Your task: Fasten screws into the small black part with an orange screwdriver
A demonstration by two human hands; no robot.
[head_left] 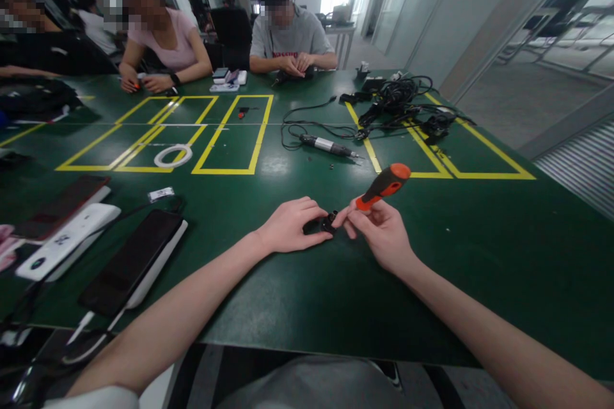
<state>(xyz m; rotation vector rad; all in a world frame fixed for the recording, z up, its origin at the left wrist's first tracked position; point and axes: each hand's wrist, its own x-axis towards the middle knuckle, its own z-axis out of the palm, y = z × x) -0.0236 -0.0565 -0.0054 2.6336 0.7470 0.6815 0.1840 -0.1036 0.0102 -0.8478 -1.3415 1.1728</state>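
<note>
My left hand point(291, 225) rests on the green table point(297, 294) with its fingers closed round a small black part point(322, 225). My right hand point(381, 230) grips an orange and black screwdriver point(385, 185) in a pinch, handle tilted up to the right. The screwdriver's tip points down at the black part; the tip itself is hidden by my fingers. Both hands meet at the table's middle, near its front edge.
An electric screwdriver point(329, 146) and a tangle of black cables point(403, 105) lie further back. Power strips point(67, 239) with dark devices sit at the left. A white tape ring point(173, 156) lies among yellow floor-tape boxes. Three people sit at the far side.
</note>
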